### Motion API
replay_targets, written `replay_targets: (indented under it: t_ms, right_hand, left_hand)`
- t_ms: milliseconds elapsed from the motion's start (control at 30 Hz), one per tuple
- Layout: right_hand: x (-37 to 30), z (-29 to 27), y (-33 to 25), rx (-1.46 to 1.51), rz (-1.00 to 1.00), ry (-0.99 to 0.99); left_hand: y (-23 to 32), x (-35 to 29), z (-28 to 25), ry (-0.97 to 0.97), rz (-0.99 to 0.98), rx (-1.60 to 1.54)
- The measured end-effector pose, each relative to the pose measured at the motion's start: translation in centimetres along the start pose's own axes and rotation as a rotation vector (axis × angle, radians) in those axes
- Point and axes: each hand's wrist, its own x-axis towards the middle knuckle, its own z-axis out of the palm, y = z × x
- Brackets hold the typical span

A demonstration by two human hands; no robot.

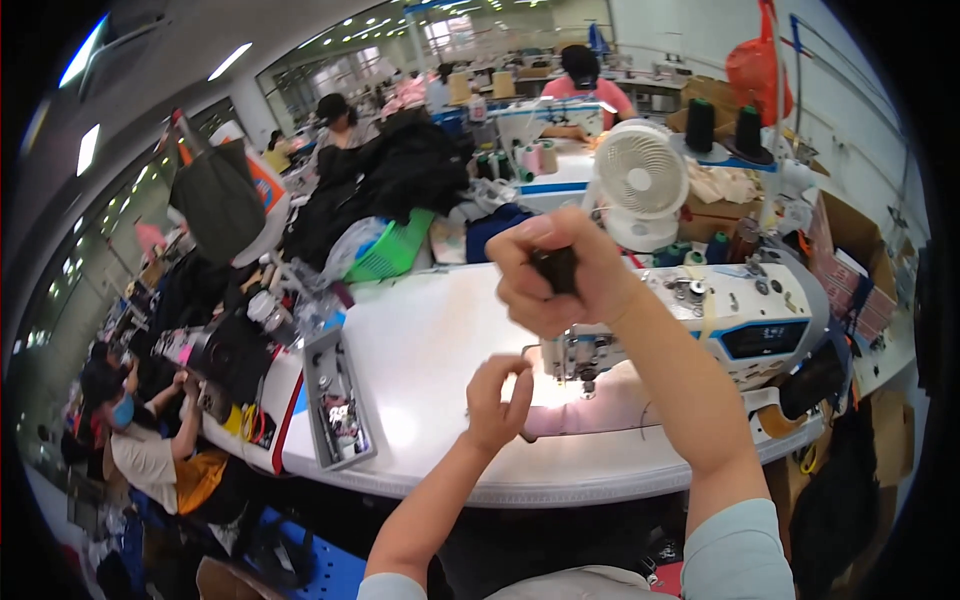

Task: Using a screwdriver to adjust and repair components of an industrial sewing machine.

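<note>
My right hand [565, 275] is raised in front of the sewing machine [755, 318], its fingers wrapped round a dark object [556, 268]. Only the rounded, handle-like end shows; the rest is hidden in the fist. Lower and to the left, my left hand [490, 405] hovers over the white table beside the lit needle area [575, 375]. Its fingers are curled in toward the thumb, and whatever lies between them, if anything, cannot be made out. A smooth pinkish surface [600, 408] lies along the machine bed, below the needle.
A grey tray [365, 445] of small parts sits on the white table [420, 350] at left. Behind are a green basket [400, 245], dark cloth [390, 175] and a white fan [640, 180]. Other people work farther off; one person [150, 440] sits at the left.
</note>
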Motion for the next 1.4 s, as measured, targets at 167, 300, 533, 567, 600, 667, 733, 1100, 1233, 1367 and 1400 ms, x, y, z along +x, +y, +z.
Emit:
replay_targets:
  t_ms: [167,300,533,567,600,667,733,1100,1233,1367,1400]
  right_hand:
    - [0.1,-1.0,1.0,-0.113,-0.224,0.066]
    - [-0.7,0.1,0.7,-0.137,-0.327,0.061]
    - [0.4,-0.4,0.7,-0.192,-0.229,-0.053]
    - [0.4,-0.6,0.8,-0.237,-0.238,-0.008]
    - [-0.5,0.0,0.0,-0.314,-0.257,0.065]
    - [-0.5,0.5,-0.2,-0.325,-0.208,0.043]
    - [-1.8,0.7,-0.1,-0.446,-0.225,0.613]
    - [-3.1,-4.5,-1.3,-0.062,-0.147,-0.048]
    - [-2.0,-4.2,-1.3,0.069,-0.047,-0.213]
    - [0.5,-1.6,-0.3,-0.051,-0.135,-0.115]
    - [0.8,-1.1,-1.0,-0.12,-0.116,-0.136]
  left_hand:
    - [5.6,7.8,-0.9,-0.144,0.106,-0.082]
    - [6.3,8.1,0.5,-0.191,-0.07,-0.414]
    - [6.5,7.9,-1.5,-0.207,0.07,-0.332]
    - [6.1,8.0,-1.2,-0.174,0.087,-0.389]
    - [6.4,8.4,-0.2,-0.179,0.109,-0.409]
    - [5.7,8.0,-0.3,-0.147,0.078,-0.336]
    - [5.6,8.0,-0.1,-0.13,0.069,-0.329]
    - [6.8,7.8,0.7,-0.205,-0.08,-0.498]
    - [6.5,9.2,-0.7,-0.258,-0.094,-0.44]
    - [6.0,9.7,-2.7,-0.335,-0.156,-0.361]
    - [5.9,10.0,-2.5,-0.334,-0.157,-0.388]
